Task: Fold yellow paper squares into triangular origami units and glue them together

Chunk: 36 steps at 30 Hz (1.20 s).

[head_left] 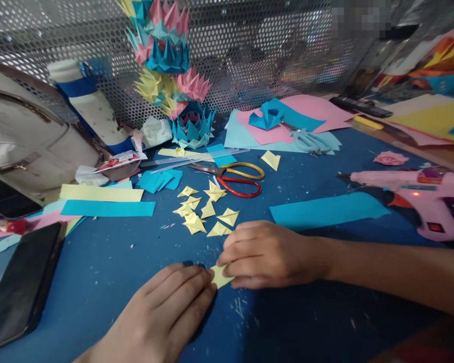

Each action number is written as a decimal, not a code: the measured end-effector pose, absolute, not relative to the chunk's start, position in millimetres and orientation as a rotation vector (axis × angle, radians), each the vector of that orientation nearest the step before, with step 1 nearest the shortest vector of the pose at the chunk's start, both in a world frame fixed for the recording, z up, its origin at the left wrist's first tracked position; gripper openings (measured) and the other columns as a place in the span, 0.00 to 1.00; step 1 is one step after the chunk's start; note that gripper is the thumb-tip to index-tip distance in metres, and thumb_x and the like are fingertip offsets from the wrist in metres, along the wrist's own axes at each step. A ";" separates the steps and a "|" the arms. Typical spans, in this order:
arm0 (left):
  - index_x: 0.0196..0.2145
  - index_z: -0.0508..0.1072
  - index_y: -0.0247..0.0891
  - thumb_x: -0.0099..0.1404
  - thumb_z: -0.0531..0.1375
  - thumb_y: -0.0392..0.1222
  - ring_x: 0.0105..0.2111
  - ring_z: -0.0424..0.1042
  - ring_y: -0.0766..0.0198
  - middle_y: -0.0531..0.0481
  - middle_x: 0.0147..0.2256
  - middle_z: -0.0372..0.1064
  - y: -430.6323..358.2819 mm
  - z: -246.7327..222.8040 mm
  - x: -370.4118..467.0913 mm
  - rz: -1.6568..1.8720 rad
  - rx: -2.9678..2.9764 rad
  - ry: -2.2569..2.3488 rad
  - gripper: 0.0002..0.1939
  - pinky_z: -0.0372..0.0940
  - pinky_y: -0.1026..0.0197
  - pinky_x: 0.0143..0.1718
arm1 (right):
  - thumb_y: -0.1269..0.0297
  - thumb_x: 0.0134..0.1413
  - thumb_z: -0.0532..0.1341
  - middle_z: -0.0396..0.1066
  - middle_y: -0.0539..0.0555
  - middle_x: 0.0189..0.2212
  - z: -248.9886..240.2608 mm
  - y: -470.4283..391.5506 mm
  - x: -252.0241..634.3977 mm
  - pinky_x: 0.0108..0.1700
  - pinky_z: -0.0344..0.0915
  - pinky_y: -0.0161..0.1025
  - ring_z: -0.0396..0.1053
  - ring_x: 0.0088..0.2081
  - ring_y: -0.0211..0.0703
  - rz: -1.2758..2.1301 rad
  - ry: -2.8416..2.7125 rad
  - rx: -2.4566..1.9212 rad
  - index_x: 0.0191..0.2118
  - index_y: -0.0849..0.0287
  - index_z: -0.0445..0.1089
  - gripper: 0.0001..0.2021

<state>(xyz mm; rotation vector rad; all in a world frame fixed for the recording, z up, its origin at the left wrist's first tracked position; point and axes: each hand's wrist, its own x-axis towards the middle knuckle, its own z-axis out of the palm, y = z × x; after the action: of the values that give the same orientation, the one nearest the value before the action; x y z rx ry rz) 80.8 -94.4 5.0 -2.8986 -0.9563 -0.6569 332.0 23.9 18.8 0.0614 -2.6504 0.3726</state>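
Both hands are laid low on the blue table [109, 272], knuckles up. A small yellow paper piece [221, 276] is pinched between them near the front middle of the table: the left hand [162, 312] is pressed flat, its fingers nearly straight and closed together, with the fingertips on the paper's left edge, while the right hand [267, 254] is curled loosely, its fingertips tucked down onto the paper's right side. The right forearm is stretched in from the right edge.

Open table is left before and to the left of the hands, as far as a black phone [20, 290] at the left edge. Just behind the right hand, a cluster of folded yellow triangles [206, 212] is scattered (crisp, pointed shapes). Scissors with red and yellow handles [238, 179] are set further back, a teal paper strip [327, 210] lies to the right, and a pink glue gun [419, 194] is placed beyond it.
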 end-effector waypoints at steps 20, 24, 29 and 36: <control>0.49 0.75 0.28 0.75 0.43 0.29 0.40 0.71 0.54 0.41 0.43 0.77 -106.1 22.4 96.7 -0.495 -2.643 -0.953 0.21 0.61 0.52 0.46 | 0.64 0.69 0.53 0.66 0.53 0.32 40.3 -5.3 329.7 0.37 0.47 0.42 0.54 0.33 0.43 0.065 -2.851 -0.378 0.35 0.60 0.72 0.13; 0.50 0.72 0.27 0.75 0.46 0.32 0.35 0.68 0.54 0.41 0.38 0.74 -97.5 25.2 99.7 -0.569 -2.729 -1.010 0.16 0.61 0.52 0.40 | 0.66 0.68 0.55 0.67 0.52 0.32 47.4 -2.8 342.3 0.37 0.46 0.42 0.55 0.34 0.44 0.101 -2.911 -0.386 0.40 0.60 0.73 0.10; 0.48 0.67 0.33 0.73 0.55 0.48 0.36 0.65 0.52 0.43 0.38 0.69 -83.4 24.4 104.2 -0.657 -2.889 -1.367 0.14 0.61 0.50 0.38 | 0.54 0.67 0.58 0.69 0.55 0.37 45.5 2.3 338.0 0.39 0.51 0.40 0.60 0.38 0.45 0.130 -2.905 -0.342 0.42 0.61 0.73 0.15; 0.39 0.66 0.38 0.74 0.54 0.40 0.35 0.65 0.59 0.50 0.35 0.68 -73.9 20.1 103.0 -0.792 -2.921 -1.619 0.05 0.59 0.57 0.37 | 0.52 0.64 0.61 0.71 0.53 0.34 42.4 6.1 314.3 0.36 0.54 0.38 0.65 0.36 0.43 0.335 -2.937 -0.433 0.37 0.62 0.69 0.15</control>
<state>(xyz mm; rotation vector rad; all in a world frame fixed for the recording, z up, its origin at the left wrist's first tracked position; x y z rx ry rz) 103.0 -73.9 20.1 -2.9205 -1.6188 -0.7920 314.3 6.1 42.4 -0.4332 -2.9366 0.3346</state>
